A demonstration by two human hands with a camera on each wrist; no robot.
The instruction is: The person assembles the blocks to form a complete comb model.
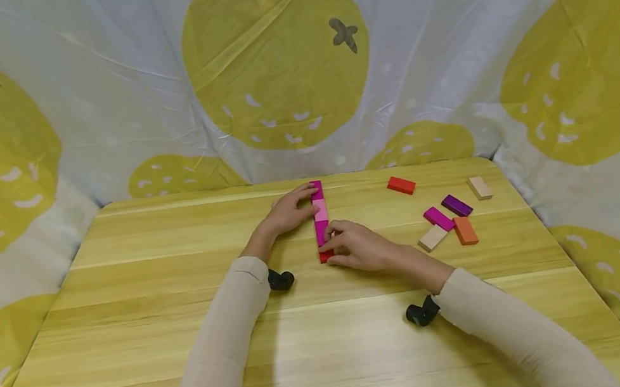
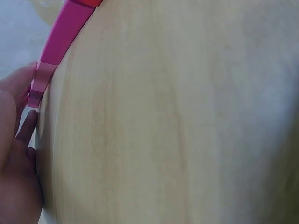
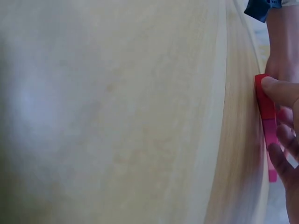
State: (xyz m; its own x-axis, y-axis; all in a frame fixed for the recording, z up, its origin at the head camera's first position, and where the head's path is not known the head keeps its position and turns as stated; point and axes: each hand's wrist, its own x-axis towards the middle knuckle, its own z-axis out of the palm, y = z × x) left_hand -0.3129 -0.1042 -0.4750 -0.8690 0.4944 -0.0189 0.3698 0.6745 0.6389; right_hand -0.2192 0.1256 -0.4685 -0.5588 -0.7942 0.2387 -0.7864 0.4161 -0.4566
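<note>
A straight row of small blocks runs away from me at the table's middle. It has a red block (image 1: 325, 257) at the near end, then a magenta block (image 1: 322, 230), a light pink block (image 1: 320, 210) and another magenta block (image 1: 317, 187) at the far end. My right hand (image 1: 362, 246) pinches the red block, its thumb at the near end. Along the far left side of the row, my left hand (image 1: 289, 210) touches the pink and far magenta blocks with extended fingers. The right fingers partly cover the near magenta block.
Loose blocks lie on the wooden table (image 1: 160, 338) at right: red (image 1: 401, 185), purple (image 1: 457, 205), magenta (image 1: 439, 219), orange (image 1: 466, 231) and two plain wooden ones. A black device sits under each wrist. A patterned cloth hangs behind the table.
</note>
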